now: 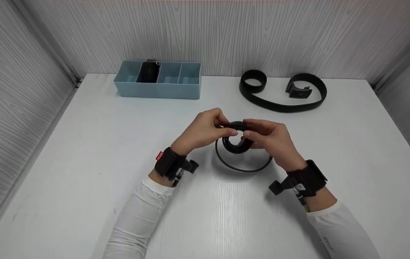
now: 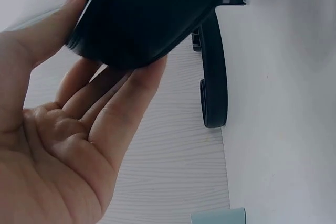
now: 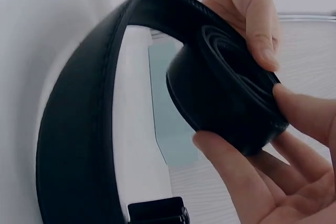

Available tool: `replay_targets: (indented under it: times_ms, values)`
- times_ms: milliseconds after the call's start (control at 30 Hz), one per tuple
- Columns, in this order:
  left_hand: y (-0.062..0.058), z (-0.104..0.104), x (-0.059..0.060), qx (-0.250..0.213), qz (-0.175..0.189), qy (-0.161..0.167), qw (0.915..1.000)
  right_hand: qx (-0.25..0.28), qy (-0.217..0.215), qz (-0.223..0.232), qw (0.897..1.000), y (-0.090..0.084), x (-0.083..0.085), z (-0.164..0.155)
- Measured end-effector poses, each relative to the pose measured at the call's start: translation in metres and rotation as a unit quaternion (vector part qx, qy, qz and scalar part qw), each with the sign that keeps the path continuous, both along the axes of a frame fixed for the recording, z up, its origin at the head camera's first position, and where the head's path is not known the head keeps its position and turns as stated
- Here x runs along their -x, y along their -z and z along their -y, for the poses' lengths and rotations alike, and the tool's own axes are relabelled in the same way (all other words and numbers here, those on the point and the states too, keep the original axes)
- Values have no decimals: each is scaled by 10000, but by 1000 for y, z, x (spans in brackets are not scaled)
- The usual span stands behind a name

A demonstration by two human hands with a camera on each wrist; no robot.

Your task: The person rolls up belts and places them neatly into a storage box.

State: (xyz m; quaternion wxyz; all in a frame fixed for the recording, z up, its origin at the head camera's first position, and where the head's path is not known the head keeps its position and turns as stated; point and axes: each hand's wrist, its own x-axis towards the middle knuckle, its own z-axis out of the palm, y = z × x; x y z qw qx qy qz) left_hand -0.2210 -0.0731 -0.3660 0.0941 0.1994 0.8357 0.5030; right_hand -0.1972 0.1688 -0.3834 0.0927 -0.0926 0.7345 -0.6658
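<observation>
Sleeves nearest. Both hands, left (image 1: 205, 131) and right (image 1: 269, 138), pinching rolled belt (image 1: 237, 142) between fingertips, above table (image 1: 82, 162); loose tail looping below fingers, toward wrists. Right hand marginally nearer.

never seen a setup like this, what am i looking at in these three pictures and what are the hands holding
No machine here: a person works with two bare hands, wearing a camera on the head and one on each wrist. The wide picture is the head view, looking down at a white table. The two close-ups come from the wrist cameras.

The left hand and the right hand together grip a black belt, partly rolled into a tight coil; the unrolled part loops down onto the table. The right wrist view shows that coil pinched between fingers.

At the back lies a second black belt, loosely curled, and a blue divided tray with something dark in one compartment.
</observation>
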Motion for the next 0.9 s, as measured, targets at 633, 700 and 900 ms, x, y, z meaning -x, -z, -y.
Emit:
replay_targets:
  times_ms: [633, 700, 900]
  values:
    - [-3, 1, -2, 289, -44, 408, 9987, -320, -526, -69, 9981, 0, 1, -3]
    - [-3, 1, -2, 205, 18, 321, 9993, -224, -401, -69, 9989, 0, 1, -2]
    - [-2, 0, -2, -42, 68, -99, 9999, 237, 145, 48, 9996, 0, 1, -1]
